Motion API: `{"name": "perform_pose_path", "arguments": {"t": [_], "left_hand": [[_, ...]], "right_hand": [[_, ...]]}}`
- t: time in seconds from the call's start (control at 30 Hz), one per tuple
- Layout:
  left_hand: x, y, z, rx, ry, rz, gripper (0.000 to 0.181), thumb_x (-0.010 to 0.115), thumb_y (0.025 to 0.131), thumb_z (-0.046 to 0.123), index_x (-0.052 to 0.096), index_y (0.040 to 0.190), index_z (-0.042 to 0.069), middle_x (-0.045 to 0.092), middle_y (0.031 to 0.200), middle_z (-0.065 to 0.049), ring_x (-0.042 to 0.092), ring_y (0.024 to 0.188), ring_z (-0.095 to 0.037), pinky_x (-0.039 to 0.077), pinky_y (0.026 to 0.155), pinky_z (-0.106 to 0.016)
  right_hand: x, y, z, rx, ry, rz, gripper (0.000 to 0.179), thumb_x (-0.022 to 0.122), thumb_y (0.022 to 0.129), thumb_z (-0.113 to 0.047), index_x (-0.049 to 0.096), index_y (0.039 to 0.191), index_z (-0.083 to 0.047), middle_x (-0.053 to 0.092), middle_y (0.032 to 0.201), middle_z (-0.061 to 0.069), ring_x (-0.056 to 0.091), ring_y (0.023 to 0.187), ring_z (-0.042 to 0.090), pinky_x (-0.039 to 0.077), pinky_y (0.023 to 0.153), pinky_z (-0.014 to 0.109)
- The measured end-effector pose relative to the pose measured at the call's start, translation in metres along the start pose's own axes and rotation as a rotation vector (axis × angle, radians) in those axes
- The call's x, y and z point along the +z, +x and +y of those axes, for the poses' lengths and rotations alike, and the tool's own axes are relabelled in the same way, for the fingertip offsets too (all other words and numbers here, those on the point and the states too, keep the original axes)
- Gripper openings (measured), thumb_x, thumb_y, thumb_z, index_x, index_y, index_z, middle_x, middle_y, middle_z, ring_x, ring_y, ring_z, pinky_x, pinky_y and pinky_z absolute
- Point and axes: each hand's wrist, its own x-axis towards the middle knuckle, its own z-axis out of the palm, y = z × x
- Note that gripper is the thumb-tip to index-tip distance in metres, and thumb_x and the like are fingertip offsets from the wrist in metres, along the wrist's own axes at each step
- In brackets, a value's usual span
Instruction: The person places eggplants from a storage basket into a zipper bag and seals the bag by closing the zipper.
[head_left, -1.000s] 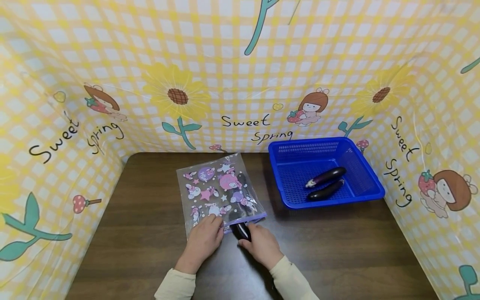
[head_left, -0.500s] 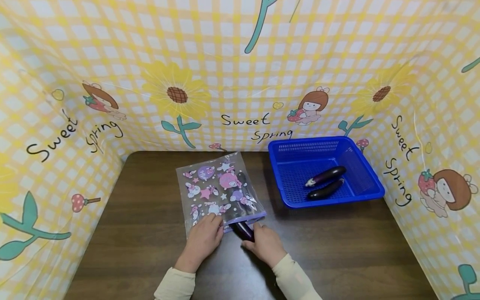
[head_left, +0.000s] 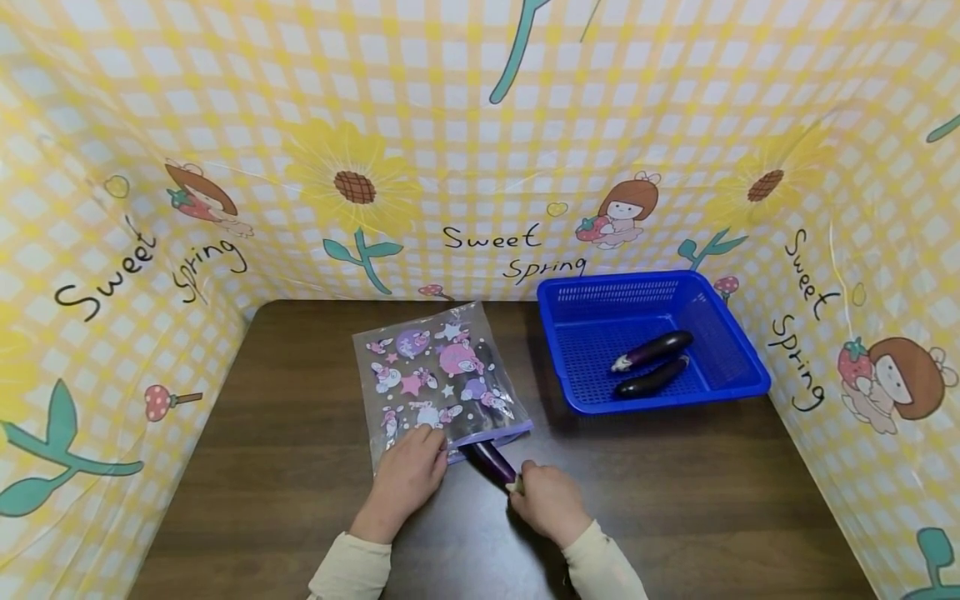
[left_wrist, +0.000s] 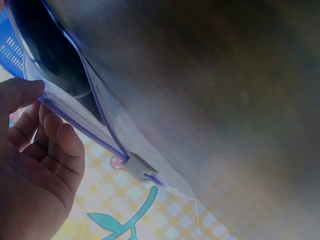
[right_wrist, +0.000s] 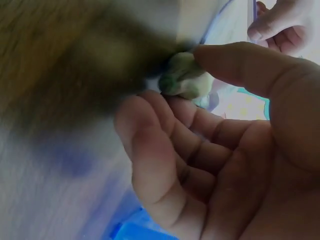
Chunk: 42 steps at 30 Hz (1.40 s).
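A clear zip bag (head_left: 411, 362) with pink and purple cartoon prints lies flat on the table, its purple-edged mouth towards me. My left hand (head_left: 408, 475) pinches the mouth's edge between thumb and fingers, and the left wrist view shows the mouth spread apart by the slider (left_wrist: 137, 167). A dark purple eggplant (head_left: 493, 463) lies partly inside the mouth. At its pale stem end (right_wrist: 185, 77), my right hand (head_left: 553, 504) holds it between thumb and fingers. Through the bag's right side a long dark shape (head_left: 486, 358) shows; whether it is a separate eggplant is unclear.
Right of the bag stands a blue plastic basket (head_left: 667, 406) holding two eggplants (head_left: 656, 350). Everything is on a dark wooden table (head_left: 285, 433). Yellow checked cloth (head_left: 480, 167) walls the back and both sides.
My right hand has slid back along the eggplant, towards me and rightward, to its stem end, baring more of its length. My left hand and the bag stay put.
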Motion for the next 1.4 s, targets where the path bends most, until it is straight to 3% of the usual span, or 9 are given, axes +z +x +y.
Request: {"name": "perform_pose_path", "arguments": {"t": [0.27,0.63,1.0,1.2,1.3,1.4], "left_hand": [[0.000,0.000,0.001,0.001,-0.006,0.004,0.019,0.076,0.084,0.009,0.058,0.082,0.014,0.050,0.076,0.002,0.052,0.067,-0.019,0.045,0.054,-0.035],[-0.001,0.001,0.001,0.009,-0.003,0.008,0.019,0.076,0.084,0.009,0.058,0.082,0.014,0.051,0.076,0.002,0.051,0.066,-0.018,0.045,0.055,-0.035],[0.000,0.000,0.000,-0.013,-0.006,-0.024,0.019,0.076,0.085,0.009,0.058,0.084,0.014,0.050,0.077,0.002,0.050,0.066,-0.017,0.044,0.056,-0.035],[0.000,0.001,0.000,-0.006,-0.012,-0.020,0.018,0.075,0.085,0.008,0.058,0.084,0.013,0.051,0.077,0.001,0.051,0.066,-0.019,0.045,0.056,-0.036],[0.001,0.001,-0.001,0.000,-0.010,-0.009,0.019,0.076,0.084,0.008,0.058,0.083,0.012,0.051,0.077,-0.001,0.051,0.066,-0.020,0.045,0.055,-0.037],[0.001,0.001,-0.001,0.006,-0.006,0.000,0.019,0.077,0.084,0.008,0.058,0.083,0.012,0.052,0.077,-0.001,0.052,0.066,-0.021,0.046,0.055,-0.038]], "right_hand": [[0.005,0.007,-0.014,-0.025,0.008,0.006,0.028,0.077,0.084,-0.021,0.054,0.076,-0.008,0.053,0.062,0.004,0.055,0.052,0.024,0.044,0.049,0.040],[0.022,0.029,-0.029,0.023,-0.037,0.055,0.028,0.076,0.087,-0.025,0.060,0.080,-0.003,0.059,0.064,0.009,0.058,0.054,0.027,0.044,0.048,0.040],[0.038,0.043,-0.036,0.012,-0.053,0.116,0.041,0.067,0.096,-0.033,0.058,0.064,-0.010,0.061,0.062,0.010,0.060,0.053,0.030,0.042,0.045,0.041],[0.036,0.043,-0.037,0.041,-0.050,0.090,0.035,0.075,0.089,-0.037,0.064,0.077,-0.006,0.063,0.065,0.012,0.062,0.057,0.032,0.045,0.047,0.043],[0.036,0.043,-0.037,0.049,-0.068,0.078,0.029,0.077,0.085,-0.031,0.064,0.085,-0.004,0.063,0.068,0.012,0.063,0.059,0.032,0.046,0.049,0.044],[0.038,0.043,-0.037,0.037,-0.083,0.088,0.023,0.077,0.084,-0.025,0.063,0.084,-0.005,0.062,0.067,0.012,0.063,0.058,0.032,0.046,0.048,0.044]]}}
